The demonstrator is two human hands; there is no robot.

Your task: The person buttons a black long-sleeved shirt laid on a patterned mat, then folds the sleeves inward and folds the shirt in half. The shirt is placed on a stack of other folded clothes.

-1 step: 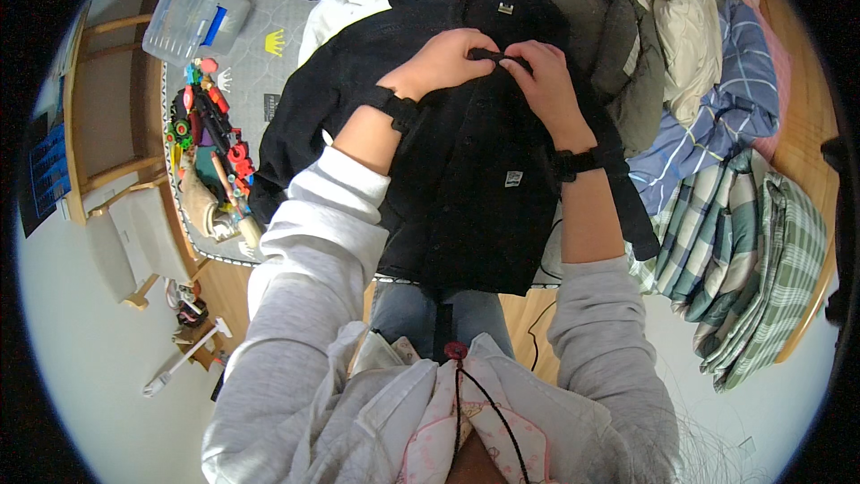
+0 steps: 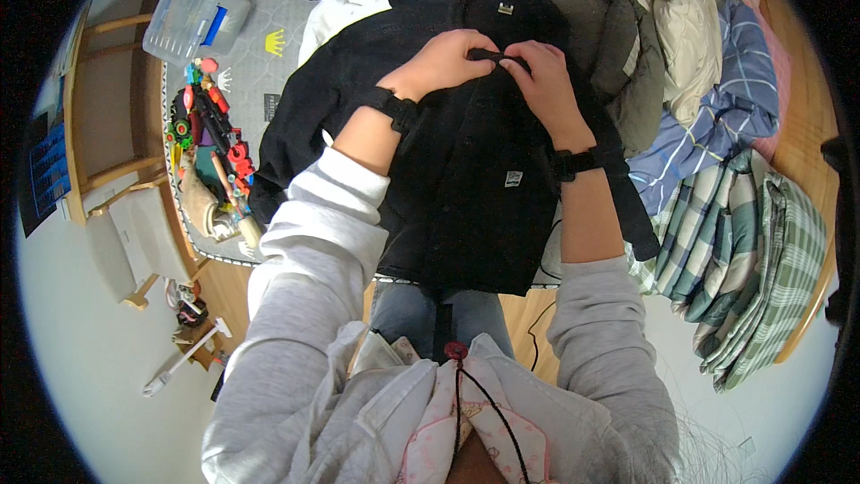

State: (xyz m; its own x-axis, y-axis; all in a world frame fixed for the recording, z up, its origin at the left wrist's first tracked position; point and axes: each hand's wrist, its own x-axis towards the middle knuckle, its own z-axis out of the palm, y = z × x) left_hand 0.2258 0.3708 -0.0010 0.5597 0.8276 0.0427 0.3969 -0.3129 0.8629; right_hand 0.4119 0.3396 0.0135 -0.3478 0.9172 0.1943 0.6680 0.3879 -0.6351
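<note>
Both grips — left hand (image 2: 445, 59), right hand (image 2: 544, 82) — pinched a fold (image 2: 485, 55) of the black button-front jacket (image 2: 466, 215); nothing had visibly shifted, so the handling hadn't advanced.

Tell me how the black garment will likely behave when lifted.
The black garment is probably floppy: its cloth lies in soft creases. Lifted only where the left hand and right hand pinch it, the rest would likely sag, being spread so wide. Rolling seems unlikely, as it lies fairly flat.
</note>
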